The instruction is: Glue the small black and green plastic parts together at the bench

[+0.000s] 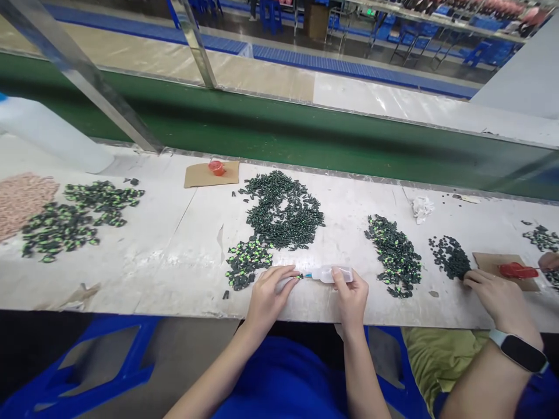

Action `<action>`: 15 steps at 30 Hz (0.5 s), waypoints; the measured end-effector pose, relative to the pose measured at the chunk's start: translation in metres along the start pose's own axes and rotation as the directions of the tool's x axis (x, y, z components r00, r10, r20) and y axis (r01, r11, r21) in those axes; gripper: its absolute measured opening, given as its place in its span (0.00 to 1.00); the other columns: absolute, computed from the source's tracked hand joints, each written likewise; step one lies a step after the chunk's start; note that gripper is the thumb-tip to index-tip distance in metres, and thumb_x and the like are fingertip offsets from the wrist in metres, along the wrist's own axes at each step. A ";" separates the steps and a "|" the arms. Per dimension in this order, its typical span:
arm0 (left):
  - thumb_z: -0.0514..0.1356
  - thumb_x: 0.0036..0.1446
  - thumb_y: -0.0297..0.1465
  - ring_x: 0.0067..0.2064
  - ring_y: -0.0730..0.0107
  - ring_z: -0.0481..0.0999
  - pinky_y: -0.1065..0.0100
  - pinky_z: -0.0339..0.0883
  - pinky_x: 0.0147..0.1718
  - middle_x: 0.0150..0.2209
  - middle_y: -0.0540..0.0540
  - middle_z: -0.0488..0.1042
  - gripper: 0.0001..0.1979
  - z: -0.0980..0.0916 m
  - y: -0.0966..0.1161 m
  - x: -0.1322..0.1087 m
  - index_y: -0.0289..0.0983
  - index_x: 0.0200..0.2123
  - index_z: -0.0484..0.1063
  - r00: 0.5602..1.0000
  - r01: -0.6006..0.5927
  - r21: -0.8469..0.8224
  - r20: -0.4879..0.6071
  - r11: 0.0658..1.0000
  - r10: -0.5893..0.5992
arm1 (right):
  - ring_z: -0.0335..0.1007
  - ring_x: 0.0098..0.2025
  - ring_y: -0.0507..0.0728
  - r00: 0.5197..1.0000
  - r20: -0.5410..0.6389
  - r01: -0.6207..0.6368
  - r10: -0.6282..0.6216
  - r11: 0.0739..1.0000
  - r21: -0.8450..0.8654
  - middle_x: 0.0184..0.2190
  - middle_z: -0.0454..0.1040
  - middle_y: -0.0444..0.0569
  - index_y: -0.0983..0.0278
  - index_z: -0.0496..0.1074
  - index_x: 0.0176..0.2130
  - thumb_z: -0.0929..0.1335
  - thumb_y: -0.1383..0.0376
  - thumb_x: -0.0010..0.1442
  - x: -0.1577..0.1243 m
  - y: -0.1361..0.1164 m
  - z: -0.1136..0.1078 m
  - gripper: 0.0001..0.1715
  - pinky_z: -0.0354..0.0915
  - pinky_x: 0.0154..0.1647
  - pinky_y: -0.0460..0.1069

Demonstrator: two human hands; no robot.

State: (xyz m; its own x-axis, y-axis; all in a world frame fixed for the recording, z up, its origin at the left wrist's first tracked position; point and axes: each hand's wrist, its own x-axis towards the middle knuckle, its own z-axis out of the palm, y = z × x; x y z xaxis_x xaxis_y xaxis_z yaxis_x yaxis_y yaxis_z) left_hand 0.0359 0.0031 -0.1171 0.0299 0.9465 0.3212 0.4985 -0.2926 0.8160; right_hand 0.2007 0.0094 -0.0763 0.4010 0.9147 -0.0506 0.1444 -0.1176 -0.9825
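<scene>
Between thumb and forefinger, my left hand (271, 292) pinches a small dark piece with a green mark (299, 276). A clear squeeze bottle (325, 274) with a blue needle tip lies sideways in my right hand (351, 294), fingers closed round it. Its tip points left, at or very near the small piece; I cannot tell whether they touch. Just left of my left hand is a pile of dark pieces with green and yellow marks (244, 262). Behind it spreads a bigger heap of small dark green pieces (286, 212).
A co-worker's hand (493, 291) reaches to a pile of black bits (449, 257) at right. Marked pieces (395, 256) lie between us. A red cap (217, 167) sits on cardboard (192, 176). A white jug (48, 131) and pink pieces (24, 201) are at left.
</scene>
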 end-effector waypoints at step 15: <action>0.60 0.59 0.30 0.39 0.64 0.81 0.62 0.75 0.42 0.36 0.47 0.81 0.05 -0.001 0.001 0.001 0.40 0.38 0.76 0.999 0.035 -0.043 -0.004 0.998 -0.036 | 0.59 0.21 0.51 1.000 0.007 -0.011 0.011 1.000 -0.026 0.15 0.65 0.42 0.64 0.68 0.19 0.69 0.55 0.49 0.000 0.002 0.000 0.17 0.58 0.22 0.46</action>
State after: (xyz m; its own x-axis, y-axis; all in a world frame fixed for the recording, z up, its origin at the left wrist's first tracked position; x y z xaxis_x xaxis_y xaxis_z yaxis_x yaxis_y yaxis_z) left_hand 0.0357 0.0034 -0.1159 0.0083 0.9558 0.2940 0.4613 -0.2645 0.8469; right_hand 0.2009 0.0095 -0.0779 0.3964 0.9160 -0.0624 0.1637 -0.1374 -0.9769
